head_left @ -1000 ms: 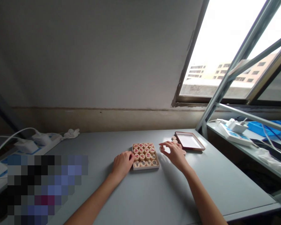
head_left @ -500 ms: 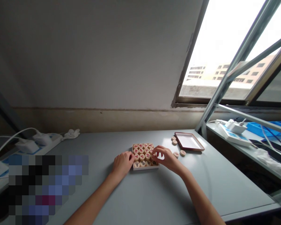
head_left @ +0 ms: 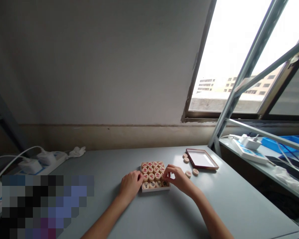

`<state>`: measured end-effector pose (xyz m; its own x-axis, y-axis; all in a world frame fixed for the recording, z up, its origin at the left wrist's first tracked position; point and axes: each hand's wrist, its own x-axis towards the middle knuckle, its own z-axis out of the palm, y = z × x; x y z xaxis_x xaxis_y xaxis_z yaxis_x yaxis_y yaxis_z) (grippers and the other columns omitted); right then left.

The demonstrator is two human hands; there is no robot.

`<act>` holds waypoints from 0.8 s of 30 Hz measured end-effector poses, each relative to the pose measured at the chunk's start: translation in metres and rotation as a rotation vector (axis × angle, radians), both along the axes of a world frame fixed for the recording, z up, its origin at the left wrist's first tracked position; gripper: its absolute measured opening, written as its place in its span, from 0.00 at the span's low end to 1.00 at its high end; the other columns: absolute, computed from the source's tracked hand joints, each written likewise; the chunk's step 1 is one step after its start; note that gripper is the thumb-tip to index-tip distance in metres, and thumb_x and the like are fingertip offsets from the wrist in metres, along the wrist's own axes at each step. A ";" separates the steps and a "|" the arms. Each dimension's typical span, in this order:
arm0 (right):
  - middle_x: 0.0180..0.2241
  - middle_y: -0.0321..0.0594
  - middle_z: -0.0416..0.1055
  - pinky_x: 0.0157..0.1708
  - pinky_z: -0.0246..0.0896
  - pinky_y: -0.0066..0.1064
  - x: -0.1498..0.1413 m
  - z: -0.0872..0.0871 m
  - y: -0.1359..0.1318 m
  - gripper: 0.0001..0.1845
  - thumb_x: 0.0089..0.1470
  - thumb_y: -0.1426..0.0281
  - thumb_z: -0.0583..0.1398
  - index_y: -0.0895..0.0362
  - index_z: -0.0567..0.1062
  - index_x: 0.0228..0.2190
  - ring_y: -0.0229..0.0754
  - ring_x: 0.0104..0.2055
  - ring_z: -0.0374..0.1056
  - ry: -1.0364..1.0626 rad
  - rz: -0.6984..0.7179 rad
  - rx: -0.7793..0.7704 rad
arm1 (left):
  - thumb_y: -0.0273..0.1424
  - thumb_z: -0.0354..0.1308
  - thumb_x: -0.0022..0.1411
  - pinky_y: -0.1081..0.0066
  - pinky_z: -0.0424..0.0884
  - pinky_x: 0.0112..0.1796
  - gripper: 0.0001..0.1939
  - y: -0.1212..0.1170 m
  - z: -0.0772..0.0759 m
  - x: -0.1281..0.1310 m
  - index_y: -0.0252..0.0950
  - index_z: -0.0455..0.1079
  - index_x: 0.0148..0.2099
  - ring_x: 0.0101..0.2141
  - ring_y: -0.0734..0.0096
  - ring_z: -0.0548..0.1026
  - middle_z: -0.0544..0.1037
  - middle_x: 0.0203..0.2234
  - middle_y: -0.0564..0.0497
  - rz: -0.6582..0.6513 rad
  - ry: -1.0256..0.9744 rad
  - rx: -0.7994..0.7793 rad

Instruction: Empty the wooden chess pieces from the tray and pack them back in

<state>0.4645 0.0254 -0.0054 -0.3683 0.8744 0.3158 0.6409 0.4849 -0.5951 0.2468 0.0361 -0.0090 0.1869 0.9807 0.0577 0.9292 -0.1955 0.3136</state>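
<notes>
A shallow white box [head_left: 155, 190] on the desk holds rows of round wooden Chinese chess pieces [head_left: 150, 177]. Most carry red characters; the front row has black ones. My left hand [head_left: 132, 182] is curled against the box's left side, its fingertips at the edge. Over the right edge, my right hand [head_left: 176, 177] has thumb and fingers pinched at a chess piece [head_left: 163, 176] in the second row from the front, partly covering it. To the right of this hand lie two loose pieces [head_left: 195, 172], and two more [head_left: 186, 160] sit farther back.
The brown-rimmed box lid [head_left: 203, 159] lies at the back right of the grey desk [head_left: 102, 166]. Power strips with chargers [head_left: 47, 157] stand at the left, another power strip [head_left: 249, 151] beyond the metal frame [head_left: 221, 124] at the right. A pixelated patch hides the lower left.
The whole view has shifted, so the desk appears lower. My left hand stays against the box; my right hand stays at its right edge, fingers drawn slightly closer together.
</notes>
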 end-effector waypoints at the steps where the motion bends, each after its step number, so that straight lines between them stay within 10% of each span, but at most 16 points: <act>1: 0.29 0.37 0.65 0.31 0.60 0.26 0.000 0.000 0.000 0.05 0.52 0.72 0.58 0.57 0.70 0.25 0.37 0.30 0.64 0.005 0.005 0.001 | 0.32 0.42 0.61 0.74 0.59 0.31 0.15 0.000 0.000 0.000 0.37 0.69 0.32 0.34 0.69 0.73 0.76 0.32 0.49 -0.002 -0.004 0.005; 5: 0.30 0.36 0.66 0.29 0.59 0.25 0.003 0.008 -0.001 0.05 0.53 0.72 0.57 0.56 0.71 0.27 0.37 0.29 0.64 -0.051 -0.032 0.048 | 0.32 0.42 0.61 0.75 0.58 0.30 0.15 0.000 0.000 -0.001 0.37 0.69 0.31 0.34 0.69 0.73 0.76 0.32 0.50 -0.003 -0.010 0.020; 13: 0.37 0.44 0.67 0.30 0.57 0.30 0.046 0.007 -0.003 0.08 0.48 0.69 0.62 0.58 0.70 0.32 0.46 0.37 0.66 -0.532 -0.673 0.084 | 0.34 0.44 0.60 0.74 0.54 0.27 0.16 0.005 -0.005 -0.006 0.38 0.70 0.28 0.31 0.69 0.72 0.77 0.28 0.50 -0.029 -0.048 -0.003; 24: 0.28 0.41 0.67 0.32 0.57 0.28 0.044 0.003 0.005 0.01 0.46 0.76 0.59 0.61 0.71 0.26 0.42 0.33 0.64 -0.207 -0.414 -0.140 | 0.35 0.43 0.60 0.75 0.50 0.24 0.19 0.007 -0.004 -0.004 0.36 0.72 0.25 0.24 0.74 0.69 0.75 0.21 0.50 0.007 -0.109 -0.068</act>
<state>0.5084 0.0304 -0.0021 -0.0225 0.9897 0.1413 0.8751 0.0879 -0.4760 0.2433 0.0433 -0.0127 0.1760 0.9843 0.0104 0.8901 -0.1637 0.4254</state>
